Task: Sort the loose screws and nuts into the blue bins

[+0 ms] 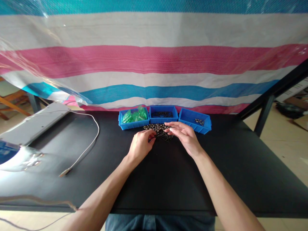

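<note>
Far left, 9 o'clock of the pile: grey box (40,123); bag (26,158) and cable (98,129) at 8 to 9, all away from the work. Green bin (134,125) at 11 o'clock, well stocked with green pieces (136,115). Left hand (141,143) at 8 o'clock, fingers curled, thumb and forefinger meeting at the pile's edge; can't tell if a piece is between them. Pile (160,131) of small dark metal pieces sits loose on the table (168,186), between the hands, just in front of the middle bin (163,120) at 12. That bin has some dark pieces. Right hand (187,138) at 3 to 4, fingers loosely extended, tips over the pile's right side; can't tell if anything is pinched. Right bin (192,126) at 2, only a few pieces at its far end. Progress: looks early; most of the pile is loose, so plenty left to handle.
</note>
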`<state>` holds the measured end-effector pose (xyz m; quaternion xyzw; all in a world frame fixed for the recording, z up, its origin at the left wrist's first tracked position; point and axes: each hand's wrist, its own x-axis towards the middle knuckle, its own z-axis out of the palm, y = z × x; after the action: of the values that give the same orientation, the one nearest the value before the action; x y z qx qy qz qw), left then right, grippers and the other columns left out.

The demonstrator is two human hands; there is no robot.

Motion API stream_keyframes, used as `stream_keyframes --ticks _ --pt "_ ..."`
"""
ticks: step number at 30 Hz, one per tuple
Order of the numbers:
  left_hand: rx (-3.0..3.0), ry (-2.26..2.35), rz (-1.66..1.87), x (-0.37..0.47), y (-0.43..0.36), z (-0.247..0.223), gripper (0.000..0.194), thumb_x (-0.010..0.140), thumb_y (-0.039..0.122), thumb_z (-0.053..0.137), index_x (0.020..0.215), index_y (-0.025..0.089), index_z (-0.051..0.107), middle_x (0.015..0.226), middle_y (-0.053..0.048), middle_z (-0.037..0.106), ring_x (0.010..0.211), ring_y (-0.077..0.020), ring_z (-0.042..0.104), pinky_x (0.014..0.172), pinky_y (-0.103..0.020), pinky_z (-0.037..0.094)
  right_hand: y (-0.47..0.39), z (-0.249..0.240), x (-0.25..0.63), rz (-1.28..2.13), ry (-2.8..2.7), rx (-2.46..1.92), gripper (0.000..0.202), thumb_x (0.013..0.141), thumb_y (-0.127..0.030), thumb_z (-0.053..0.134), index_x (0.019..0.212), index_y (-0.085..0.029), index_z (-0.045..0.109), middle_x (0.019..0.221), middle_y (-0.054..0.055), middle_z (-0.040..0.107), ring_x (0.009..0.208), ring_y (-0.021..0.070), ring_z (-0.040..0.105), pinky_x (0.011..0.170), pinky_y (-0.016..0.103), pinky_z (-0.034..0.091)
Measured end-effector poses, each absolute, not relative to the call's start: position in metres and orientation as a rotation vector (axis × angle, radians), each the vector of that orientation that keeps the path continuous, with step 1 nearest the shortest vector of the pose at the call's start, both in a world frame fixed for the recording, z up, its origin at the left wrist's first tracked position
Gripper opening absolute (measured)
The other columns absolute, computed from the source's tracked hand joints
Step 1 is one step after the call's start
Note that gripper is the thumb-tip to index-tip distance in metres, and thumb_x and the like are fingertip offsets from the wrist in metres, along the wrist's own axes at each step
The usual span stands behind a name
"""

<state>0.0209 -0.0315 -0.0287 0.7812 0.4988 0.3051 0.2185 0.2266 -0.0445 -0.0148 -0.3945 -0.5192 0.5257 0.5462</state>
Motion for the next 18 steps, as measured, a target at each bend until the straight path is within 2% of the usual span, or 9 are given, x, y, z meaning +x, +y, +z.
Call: stream_keyframes --ticks 4,8,12,18 --pt "2.133 1.347 0.987 0.0205 -0.0313 -0.0277 0.02 0.082 0.008 0.07 0.098 0.02 0.073 0.091 -0.002 0.078 0.084 -0.0203 0.073 0.077 -0.032 0.056 -0.0451 -0.0143 0.2283 1.237 -1.252 -0.949 0.023 0.085 -0.036 0.075 0.104 -0.023 0.077 0.111 0.007 0.076 0.093 0.0206 0.073 0.082 0.032 0.055" --pt "1.992 1.213 1.133 0.0212 -0.0316 -0.0246 0.016 0.083 0.01 0.069 0.096 0.019 0.072 0.089 -0.002 0.079 0.078 -0.0166 0.074 0.075 -0.028 0.059 -0.0452 -0.0143 0.2298 1.214 -1.29 -0.996 0.026 0.085 -0.038 0.075 0.104 -0.022 0.075 0.099 0.006 0.077 0.087 0.0206 0.072 0.08 0.034 0.056" --pt "1.84 1.108 1.218 0.023 -0.0327 -0.0227 0.021 0.081 0.014 0.072 0.1 0.019 0.07 0.086 -0.001 0.078 0.077 -0.0167 0.075 0.072 -0.026 0.061 -0.0462 -0.0145 0.2299 1.124 -1.467 -1.098 0.026 0.083 -0.037 0.076 0.102 -0.019 0.075 0.084 0.004 0.075 0.075 0.0194 0.071 0.072 0.032 0.056" --pt "1.812 1.06 1.241 0.0241 -0.0351 -0.0201 0.02 0.08 0.017 0.074 0.099 0.019 0.068 0.086 -0.001 0.078 0.078 -0.0172 0.076 0.072 -0.025 0.061 -0.0493 -0.0126 0.227 1.174 -1.539 -1.073 0.022 0.081 -0.035 0.078 0.095 -0.019 0.077 0.089 0.006 0.078 0.079 0.0208 0.074 0.076 0.033 0.058"
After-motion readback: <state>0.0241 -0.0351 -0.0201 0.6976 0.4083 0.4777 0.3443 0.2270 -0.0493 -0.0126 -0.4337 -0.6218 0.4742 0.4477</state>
